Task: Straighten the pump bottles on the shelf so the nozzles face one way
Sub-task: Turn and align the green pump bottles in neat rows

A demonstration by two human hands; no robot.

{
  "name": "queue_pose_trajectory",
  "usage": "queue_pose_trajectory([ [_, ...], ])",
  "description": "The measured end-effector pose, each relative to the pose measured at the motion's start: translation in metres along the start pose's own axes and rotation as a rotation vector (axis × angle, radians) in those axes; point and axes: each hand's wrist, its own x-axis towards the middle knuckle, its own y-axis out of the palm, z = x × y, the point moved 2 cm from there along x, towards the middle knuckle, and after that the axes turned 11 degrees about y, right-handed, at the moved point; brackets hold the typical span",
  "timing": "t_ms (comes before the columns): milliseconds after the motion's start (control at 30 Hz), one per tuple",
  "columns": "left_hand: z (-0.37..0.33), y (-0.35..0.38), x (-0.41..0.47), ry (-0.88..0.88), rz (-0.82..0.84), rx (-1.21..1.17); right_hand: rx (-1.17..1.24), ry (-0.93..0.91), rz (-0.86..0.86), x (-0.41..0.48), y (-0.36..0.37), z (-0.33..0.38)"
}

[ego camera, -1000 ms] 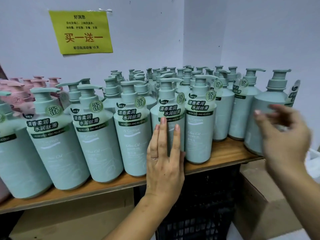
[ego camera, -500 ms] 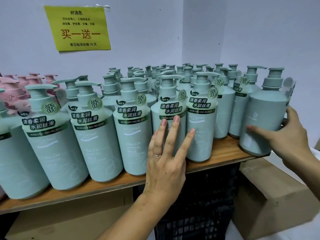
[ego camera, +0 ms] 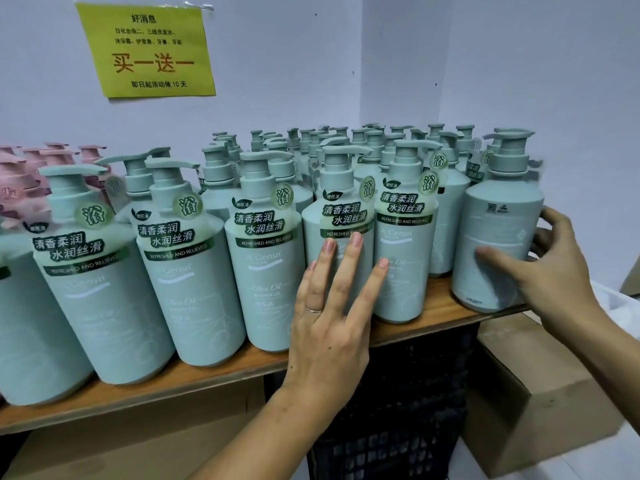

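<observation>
- Pale walls meet in a corner at 1 o'clock behind a wooden shelf point(ego camera: 446, 308) crowded with green pump bottles point(ego camera: 266, 258), whose front row runs from 9 o'clock across to 3 o'clock.
- Back rows are mostly hidden: only pump tops show above the front bottles, and which way those nozzles point is hard to make out.
- Pink bottles point(ego camera: 26, 183) at 10 o'clock are half covered by the green ones and cut off by the frame edge.
- At 9 o'clock the leftmost green bottle is cropped, showing only part of its body.
- The left hand point(ego camera: 327, 323) is flat and released, fingers spread, resting against the front of two neighbouring bottles near the middle and blocking their lower labels.
- The right hand point(ego camera: 554, 271) is grasping the end bottle point(ego camera: 498, 237) at 3 o'clock, thumb across its front and fingers round its far side; this bottle stands at the shelf's right end with its plain back turned outward, nozzle pointing right.
- A yellow sign point(ego camera: 145, 50) hangs on the wall at 11 o'clock.
- Under the shelf, a dark crate point(ego camera: 398, 410) sits at 6 o'clock and a cardboard box point(ego camera: 533, 393) at 4 o'clock, both partly covered by the forearms.
</observation>
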Motion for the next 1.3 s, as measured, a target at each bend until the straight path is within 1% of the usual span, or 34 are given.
queue_pose_trajectory([
  [67, 0.002, -0.001, -0.001, 0.007, 0.002, -0.011, 0.149, 0.053, 0.190, 0.006, 0.000, -0.005],
  [133, 0.003, -0.003, -0.003, 0.011, 0.006, -0.028, 0.164, 0.067, 0.279, 0.008, 0.002, -0.004],
  [167, 0.004, -0.003, -0.002, 0.011, 0.007, -0.032, 0.125, 0.060, 0.267, 0.007, 0.004, -0.002],
  [200, 0.004, -0.004, -0.002, 0.011, 0.009, -0.032, 0.029, 0.047, 0.200, 0.006, 0.008, 0.000],
  [267, 0.006, -0.006, -0.002, 0.009, 0.011, -0.026, -0.185, 0.018, 0.010, 0.003, 0.011, 0.003],
  [300, 0.007, -0.007, -0.002, 0.010, 0.010, -0.022, -0.215, -0.008, -0.035, 0.002, 0.013, 0.004],
  [333, 0.007, -0.008, -0.001, 0.012, 0.008, -0.017, -0.175, -0.015, -0.026, 0.003, 0.012, 0.003],
  [367, 0.007, -0.009, 0.000, 0.013, 0.010, -0.011, -0.055, 0.007, 0.042, 0.005, 0.012, 0.000],
  [433, 0.007, -0.011, 0.001, 0.009, 0.015, -0.005, 0.246, 0.113, 0.295, 0.005, 0.014, -0.005],
  [467, 0.007, -0.011, 0.002, 0.009, 0.017, -0.005, 0.357, 0.182, 0.406, 0.005, 0.014, -0.007],
  [500, 0.006, -0.012, 0.003, 0.010, 0.021, -0.004, 0.402, 0.214, 0.486, 0.004, 0.016, -0.007],
  [533, 0.005, -0.013, 0.003, 0.012, 0.025, -0.002, 0.382, 0.211, 0.521, 0.002, 0.018, -0.007],
  [567, 0.005, -0.013, 0.004, 0.015, 0.029, 0.002, 0.298, 0.168, 0.508, 0.000, 0.021, -0.005],
  [600, 0.005, -0.014, 0.006, 0.018, 0.031, 0.007, 0.155, 0.106, 0.424, -0.001, 0.024, -0.002],
  [667, 0.006, -0.016, 0.009, 0.019, 0.023, 0.013, -0.129, 0.019, 0.142, -0.001, 0.028, 0.004],
  [700, 0.006, -0.017, 0.012, 0.016, 0.014, 0.013, -0.174, 0.003, 0.057, -0.002, 0.029, 0.007],
  [733, 0.006, -0.018, 0.014, 0.015, 0.006, 0.012, -0.157, -0.005, 0.036, -0.002, 0.028, 0.008],
  [767, 0.007, -0.018, 0.016, 0.014, 0.000, 0.012, -0.099, -0.008, 0.063, 0.001, 0.027, 0.006],
  [800, 0.007, -0.018, 0.018, 0.015, -0.003, 0.013, -0.003, -0.002, 0.128, 0.003, 0.024, 0.003],
  [900, 0.007, -0.018, 0.018, 0.023, 0.005, 0.022, 0.365, 0.105, 0.453, 0.010, 0.019, -0.006],
  [933, 0.007, -0.018, 0.017, 0.022, 0.006, 0.025, 0.424, 0.125, 0.526, 0.011, 0.018, -0.007],
  [967, 0.007, -0.018, 0.016, 0.019, 0.007, 0.027, 0.411, 0.110, 0.544, 0.010, 0.018, -0.007],
  [1000, 0.007, -0.018, 0.015, 0.017, 0.009, 0.028, 0.340, 0.072, 0.508, 0.009, 0.019, -0.005],
  [1033, 0.007, -0.017, 0.015, 0.014, 0.009, 0.030, 0.213, 0.030, 0.414, 0.008, 0.021, -0.003],
  [1100, 0.007, -0.016, 0.015, 0.012, 0.005, 0.030, -0.040, -0.007, 0.170, 0.007, 0.024, 0.004],
  [1133, 0.007, -0.016, 0.015, 0.013, 0.001, 0.029, -0.100, -0.021, 0.093, 0.007, 0.024, 0.007],
  [1167, 0.008, -0.015, 0.015, 0.015, -0.002, 0.027, -0.116, -0.040, 0.064, 0.007, 0.024, 0.009],
  [1200, 0.008, -0.015, 0.015, 0.016, -0.004, 0.024, -0.097, -0.053, 0.072, 0.008, 0.023, 0.010],
  [1233, 0.008, -0.014, 0.014, 0.017, -0.006, 0.022, -0.026, -0.049, 0.129, 0.010, 0.023, 0.008],
  [1300, 0.008, -0.014, 0.012, 0.017, -0.002, 0.021, 0.212, 0.004, 0.320, 0.012, 0.024, 0.002],
])
